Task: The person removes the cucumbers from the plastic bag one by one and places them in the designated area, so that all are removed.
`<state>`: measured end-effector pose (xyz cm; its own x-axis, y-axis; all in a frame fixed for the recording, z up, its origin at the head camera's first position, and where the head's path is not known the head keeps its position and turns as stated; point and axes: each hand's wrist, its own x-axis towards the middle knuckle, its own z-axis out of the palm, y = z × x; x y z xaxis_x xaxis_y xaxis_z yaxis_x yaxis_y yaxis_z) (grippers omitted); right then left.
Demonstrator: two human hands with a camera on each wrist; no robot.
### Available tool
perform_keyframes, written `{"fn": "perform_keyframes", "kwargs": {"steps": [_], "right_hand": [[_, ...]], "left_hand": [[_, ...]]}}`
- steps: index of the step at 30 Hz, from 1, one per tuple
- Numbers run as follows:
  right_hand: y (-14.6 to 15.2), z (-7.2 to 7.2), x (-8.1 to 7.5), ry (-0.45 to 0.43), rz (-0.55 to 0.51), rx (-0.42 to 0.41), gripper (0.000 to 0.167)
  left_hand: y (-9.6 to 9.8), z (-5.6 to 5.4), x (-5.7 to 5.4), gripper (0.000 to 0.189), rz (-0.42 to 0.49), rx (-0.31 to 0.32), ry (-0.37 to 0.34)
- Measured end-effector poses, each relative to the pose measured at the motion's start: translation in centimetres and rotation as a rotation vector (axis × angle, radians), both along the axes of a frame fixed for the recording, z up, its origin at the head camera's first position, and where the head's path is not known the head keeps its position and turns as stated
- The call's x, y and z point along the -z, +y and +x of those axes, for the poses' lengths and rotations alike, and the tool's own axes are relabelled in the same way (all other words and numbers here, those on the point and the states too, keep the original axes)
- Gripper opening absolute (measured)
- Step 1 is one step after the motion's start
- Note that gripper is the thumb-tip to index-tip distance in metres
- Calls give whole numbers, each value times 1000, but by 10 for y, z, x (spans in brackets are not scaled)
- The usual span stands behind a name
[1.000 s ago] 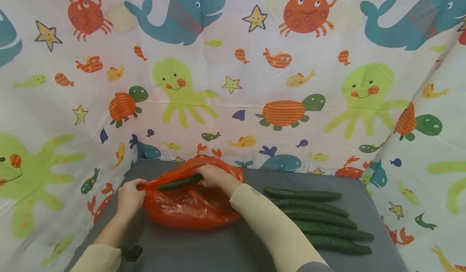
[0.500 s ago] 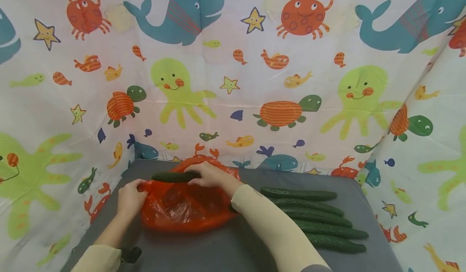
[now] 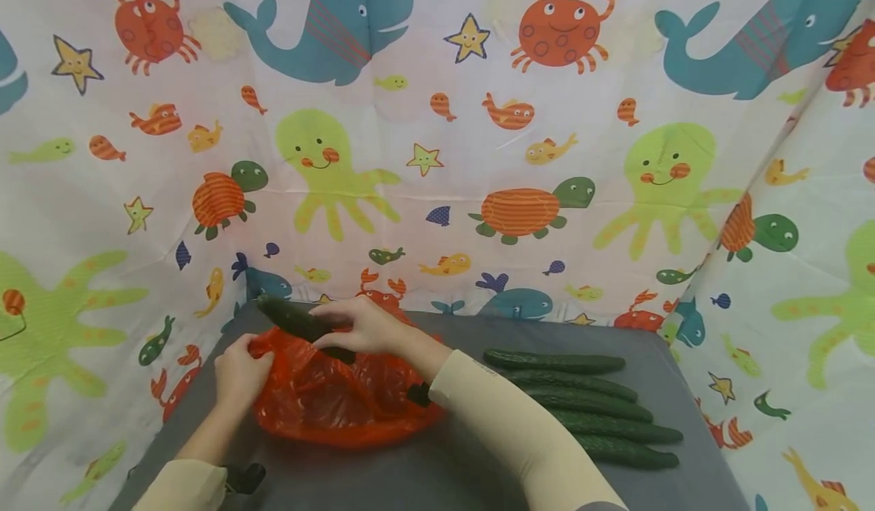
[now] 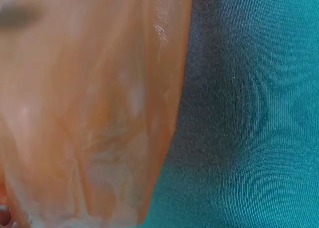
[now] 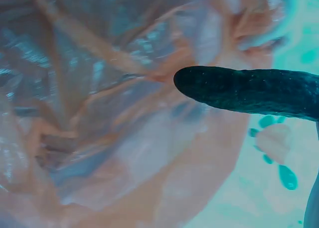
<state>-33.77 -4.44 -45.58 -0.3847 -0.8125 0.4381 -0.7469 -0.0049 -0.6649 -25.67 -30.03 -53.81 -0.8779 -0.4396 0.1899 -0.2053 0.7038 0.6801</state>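
Observation:
A dark green cucumber (image 3: 287, 317) is held in my right hand (image 3: 369, 327), fingers and thumb on either side of it, over the thin red plastic bag (image 3: 342, 412). It tilts, its far left end raised. One rounded end of this cucumber (image 5: 239, 91) crosses the right wrist view in front of the crumpled bag (image 5: 149, 153). At the left side of the bag's mouth, my left hand (image 3: 242, 374) grips the edge. The bag's film (image 4: 89, 108) fills most of the left wrist view, where the hand is mostly hidden.
Several long cucumbers (image 3: 581, 402) lie side by side on the grey table (image 3: 465, 473), right of the bag and partly behind the right sleeve (image 3: 519, 427). A sea-animal printed curtain (image 3: 437, 192) encloses the table at the back and sides.
The right hand has brought the cucumber up out of the bag's mouth and leftward, tilting its far end upward. The left hand keeps its grip on the bag's edge.

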Motion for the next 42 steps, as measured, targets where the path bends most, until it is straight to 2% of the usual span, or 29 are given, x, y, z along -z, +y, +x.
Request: {"fn": "perform_keyframes", "kwargs": {"steps": [5,8,10,13,15,18,23,25,31,35,42], "right_hand": [[8,12,-29,-27,-138,-31,46],[19,17,-49,23,-191,-31,46],[29,19,-62,86,-211,-10,46],[45,18,-77,202,-188,39,45],[58,19,-85,248,-152,59,45],[79,21,-89,295,-88,105,45],[117,29,-78,237,-23,197,44],[131,32,-72,208,-7,229,44],[172,45,-51,212,17,354,41],[198,55,-36,162,89,436,38],[241,77,-15,177,208,483,36]], "left_hand": [[1,-1,1,30,43,-61,-11],[0,-1,3,31,72,-88,-30],[0,0,5,32,84,-96,-44],[-2,0,8,34,95,-94,-72],[-4,1,8,37,97,-80,-91],[-6,3,9,40,90,-54,-112],[-8,7,8,43,51,-33,-129],[-8,9,7,45,53,-27,-142],[-10,11,4,48,66,-25,-166],[-10,12,6,48,72,-17,-159],[-12,16,7,49,79,-1,-144]]}}
